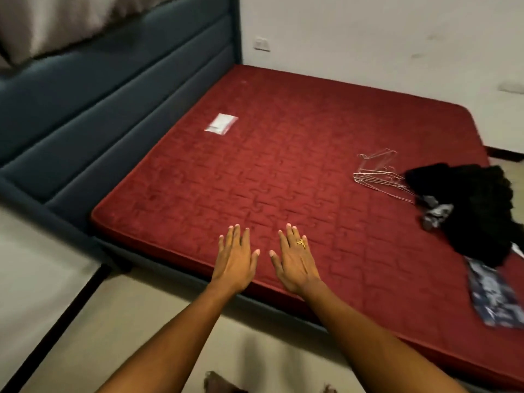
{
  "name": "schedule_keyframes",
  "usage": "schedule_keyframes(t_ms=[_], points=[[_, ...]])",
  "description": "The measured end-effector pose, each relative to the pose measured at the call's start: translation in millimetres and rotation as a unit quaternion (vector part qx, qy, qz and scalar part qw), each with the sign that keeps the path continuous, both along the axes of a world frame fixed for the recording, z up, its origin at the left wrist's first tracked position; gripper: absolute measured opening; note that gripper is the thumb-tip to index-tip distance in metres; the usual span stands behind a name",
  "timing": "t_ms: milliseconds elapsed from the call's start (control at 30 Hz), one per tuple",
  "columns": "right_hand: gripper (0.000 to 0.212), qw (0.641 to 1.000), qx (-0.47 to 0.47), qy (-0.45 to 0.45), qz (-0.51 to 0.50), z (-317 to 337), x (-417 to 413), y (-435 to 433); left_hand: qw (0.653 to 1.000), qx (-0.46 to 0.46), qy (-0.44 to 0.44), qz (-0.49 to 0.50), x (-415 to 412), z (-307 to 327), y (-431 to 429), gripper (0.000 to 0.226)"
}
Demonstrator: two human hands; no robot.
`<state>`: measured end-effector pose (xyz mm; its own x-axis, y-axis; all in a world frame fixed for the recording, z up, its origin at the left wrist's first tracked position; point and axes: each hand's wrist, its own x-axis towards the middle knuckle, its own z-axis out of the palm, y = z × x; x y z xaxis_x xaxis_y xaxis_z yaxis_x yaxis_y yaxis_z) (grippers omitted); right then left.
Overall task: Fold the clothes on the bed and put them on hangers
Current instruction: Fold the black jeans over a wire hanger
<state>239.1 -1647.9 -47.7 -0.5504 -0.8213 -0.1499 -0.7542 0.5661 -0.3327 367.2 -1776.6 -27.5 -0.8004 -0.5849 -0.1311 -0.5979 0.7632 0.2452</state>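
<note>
A heap of black clothes (470, 205) lies on the right side of the red mattress (283, 165), with a blue-and-white patterned garment (493, 299) at its near edge. Several thin wire hangers (380, 174) lie tangled just left of the heap. My left hand (234, 258) and my right hand (295, 260) are stretched out flat, palms down, side by side over the mattress's near edge, far left of the clothes. Both hold nothing. A gold ring sits on a finger of my right hand.
A small clear plastic packet (221, 123) lies on the mattress near the dark blue padded headboard (113, 109). The white wall (368, 38) runs behind the bed. Pale tiled floor (127, 321) lies in front, with my feet at the bottom edge.
</note>
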Motion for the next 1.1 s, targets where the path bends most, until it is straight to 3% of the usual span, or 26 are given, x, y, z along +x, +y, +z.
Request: schedule_keyframes(t_ms=[267, 500, 800, 1100], points=[[0.068, 0.992, 0.007, -0.029, -0.123, -6.9, -141.7, 216.6, 0.996, 0.029, -0.009, -0.082, -168.7, -20.3, 190.6, 0.069], [0.066, 0.968, 0.002, -0.033, -0.250, -8.8, -247.1, 349.9, 0.977, 0.026, -0.039, -0.207, -295.2, -10.2, 297.4, 0.069], [0.064, 0.937, 0.018, -0.050, -0.346, -29.5, -361.1, 440.1, 0.946, 0.038, -0.067, -0.314, -462.9, -46.6, 363.5, 0.069], [0.057, 0.934, 0.022, -0.096, -0.343, -90.5, -499.9, 485.3, 0.946, 0.068, -0.084, -0.306, -594.4, -79.8, 425.5, 0.068]])
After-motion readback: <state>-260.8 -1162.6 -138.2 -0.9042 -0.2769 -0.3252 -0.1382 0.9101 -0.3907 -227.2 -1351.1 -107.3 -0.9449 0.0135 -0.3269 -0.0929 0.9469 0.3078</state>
